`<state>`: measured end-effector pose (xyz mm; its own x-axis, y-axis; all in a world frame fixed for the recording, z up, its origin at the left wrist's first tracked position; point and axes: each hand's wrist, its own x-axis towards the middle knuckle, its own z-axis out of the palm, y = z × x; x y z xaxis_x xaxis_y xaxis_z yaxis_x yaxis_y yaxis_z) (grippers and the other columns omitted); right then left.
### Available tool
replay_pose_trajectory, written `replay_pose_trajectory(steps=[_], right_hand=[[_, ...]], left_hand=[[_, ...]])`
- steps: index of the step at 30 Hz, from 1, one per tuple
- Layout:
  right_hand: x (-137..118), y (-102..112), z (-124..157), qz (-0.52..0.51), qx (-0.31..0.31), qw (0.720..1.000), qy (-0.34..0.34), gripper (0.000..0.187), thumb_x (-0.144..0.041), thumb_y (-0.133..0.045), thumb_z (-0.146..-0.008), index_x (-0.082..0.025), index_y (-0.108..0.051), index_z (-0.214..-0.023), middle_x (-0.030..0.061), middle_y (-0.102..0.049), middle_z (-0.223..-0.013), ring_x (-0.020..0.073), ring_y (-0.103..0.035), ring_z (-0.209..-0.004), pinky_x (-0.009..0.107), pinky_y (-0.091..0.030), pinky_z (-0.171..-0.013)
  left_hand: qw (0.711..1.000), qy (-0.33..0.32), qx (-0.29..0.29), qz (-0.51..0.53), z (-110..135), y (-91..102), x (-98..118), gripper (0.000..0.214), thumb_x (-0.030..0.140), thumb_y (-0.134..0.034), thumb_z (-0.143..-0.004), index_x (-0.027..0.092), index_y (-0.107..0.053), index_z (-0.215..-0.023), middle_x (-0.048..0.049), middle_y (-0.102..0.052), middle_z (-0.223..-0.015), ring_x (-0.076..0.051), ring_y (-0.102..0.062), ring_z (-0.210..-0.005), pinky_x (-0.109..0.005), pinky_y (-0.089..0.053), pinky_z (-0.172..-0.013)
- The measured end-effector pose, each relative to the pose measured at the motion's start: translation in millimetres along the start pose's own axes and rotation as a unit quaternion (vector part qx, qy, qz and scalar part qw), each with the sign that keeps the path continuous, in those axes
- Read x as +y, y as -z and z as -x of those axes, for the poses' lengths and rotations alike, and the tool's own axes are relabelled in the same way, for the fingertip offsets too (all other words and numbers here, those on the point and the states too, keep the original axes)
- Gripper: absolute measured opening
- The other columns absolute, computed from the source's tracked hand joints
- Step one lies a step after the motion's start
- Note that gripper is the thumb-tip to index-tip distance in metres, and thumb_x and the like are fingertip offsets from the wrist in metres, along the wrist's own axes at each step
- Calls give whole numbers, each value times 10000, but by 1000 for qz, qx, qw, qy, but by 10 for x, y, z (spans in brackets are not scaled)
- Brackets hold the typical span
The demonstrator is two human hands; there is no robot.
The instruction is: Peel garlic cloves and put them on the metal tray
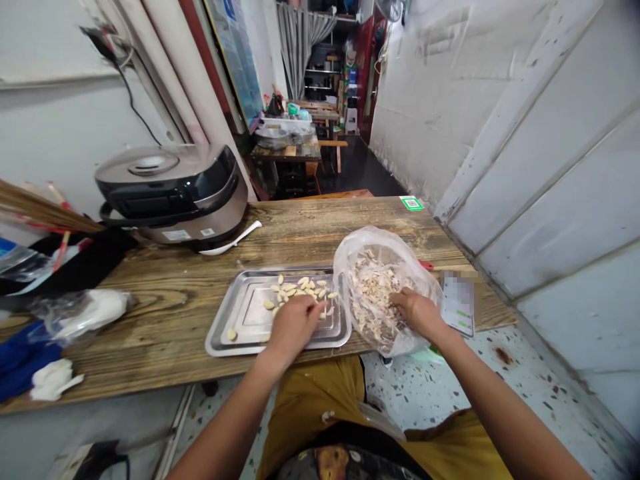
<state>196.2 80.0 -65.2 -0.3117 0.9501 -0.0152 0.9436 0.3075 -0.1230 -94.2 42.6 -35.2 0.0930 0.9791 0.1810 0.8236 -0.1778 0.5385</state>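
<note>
A steel tray lies on the wooden table and carries several peeled garlic cloves. My left hand rests over the tray's right half, fingers curled down among the cloves; what it pinches is hidden. To the right, a clear plastic bag stands open, filled with garlic skins and cloves. My right hand reaches into the bag's mouth, fingers bent into the contents.
A rice cooker with a white spoon stands at the back left. A phone lies right of the bag by the table edge. Plastic-wrapped white items and a blue cloth lie at left. A white wall runs along the right.
</note>
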Motion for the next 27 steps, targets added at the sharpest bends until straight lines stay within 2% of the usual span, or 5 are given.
replay_pose_trajectory(steps=[5,8,11,16,27], right_hand=[[-56,6,7,-2,45,999,-11,226,-228,-440,-878,-182,-650,-806,73,-633,-856,177,-604,-784,233,-382,-591],[-87,-44,71,-109,136,984,-21,246,-260,-419,-890,-189,-639,-974,73,-664,-959,194,-606,-905,271,-450,-742],[-147,-108,160,-255,219,941,-24,242,-304,-469,-862,-184,-645,-977,68,-687,-927,194,-634,-794,311,-491,-737],[-266,-128,284,-251,267,930,17,216,-294,-482,-862,-174,-637,-952,78,-669,-912,178,-617,-748,300,-492,-700],[-344,-80,363,-255,248,932,71,186,-224,-479,-868,-185,-629,-971,76,-653,-875,181,-612,-802,287,-478,-728]], left_hand=[[963,-85,-108,232,-95,-427,480,217,293,-502,-820,192,-682,-756,-14,-669,-727,-158,-597,-697,-248,-423,-679],[927,-3,-143,347,-249,-748,677,203,230,-516,-792,176,-690,-883,-4,-661,-636,-143,-600,-559,-237,-449,-569],[895,73,-123,421,-349,-939,796,178,210,-535,-775,140,-685,-837,3,-618,-545,-123,-570,-490,-214,-439,-493],[884,90,-113,444,-307,-980,834,173,254,-571,-754,114,-673,-757,8,-591,-522,-105,-535,-456,-203,-430,-468],[890,90,-125,429,-225,-918,790,193,284,-577,-731,118,-669,-696,11,-582,-503,-93,-502,-432,-193,-389,-441]])
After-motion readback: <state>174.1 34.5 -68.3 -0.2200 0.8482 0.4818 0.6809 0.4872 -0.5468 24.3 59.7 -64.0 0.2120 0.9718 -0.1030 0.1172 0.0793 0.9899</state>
